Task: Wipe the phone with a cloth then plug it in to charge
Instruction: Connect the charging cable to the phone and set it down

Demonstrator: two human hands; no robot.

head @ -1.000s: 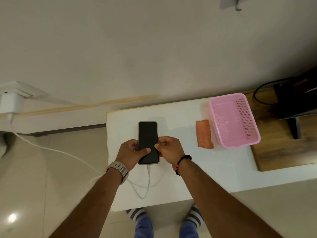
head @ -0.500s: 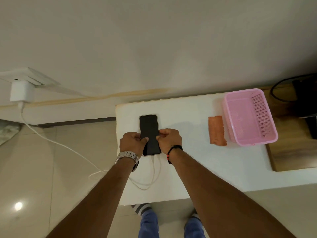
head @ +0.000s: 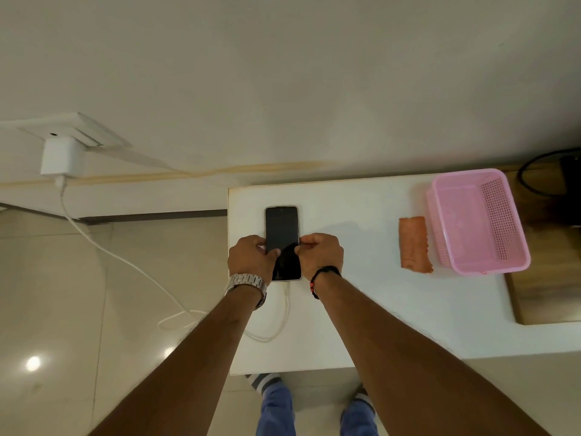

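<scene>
- Blue trouser legs (head: 276, 410) and striped socks (head: 262, 380) show at the bottom edge, on the tiled floor (head: 63, 294) under the near rim of the surface (head: 393, 309).
- White cable (head: 284, 313) loops on the surface just this side of the phone, its plug meeting the phone's near end; the rest runs off the left edge, curls above the floor and climbs to the left.
- Left hand (head: 251, 258), a metal watch (head: 246, 283) on its wrist, grips the phone's left edge, thumb laid over the screen and fingers curled round the side.
- Right hand (head: 320, 254), a black band (head: 325, 273) with red beads on its wrist, grips the right edge the same way, thumb tip on the glass.
- Phone (head: 282, 229) lies flat and face up near the surface's left end, screen dark, long axis pointing away from the person; its far half is uncovered.
- Orange cloth (head: 413, 245) lies folded well to the right of the phone, just beside the pink basket (head: 515, 247), whose mesh wall stands along its right side.
- Wooden board (head: 547, 297) sits under and beyond the basket, at the right edge of view.
- Black cord (head: 525, 180) curves at the far right corner.
- White charger (head: 63, 160) sits in a wall socket (head: 78, 130) far left, with the cable hanging from it.
- Plain pale wall (head: 283, 73) fills the far field.
</scene>
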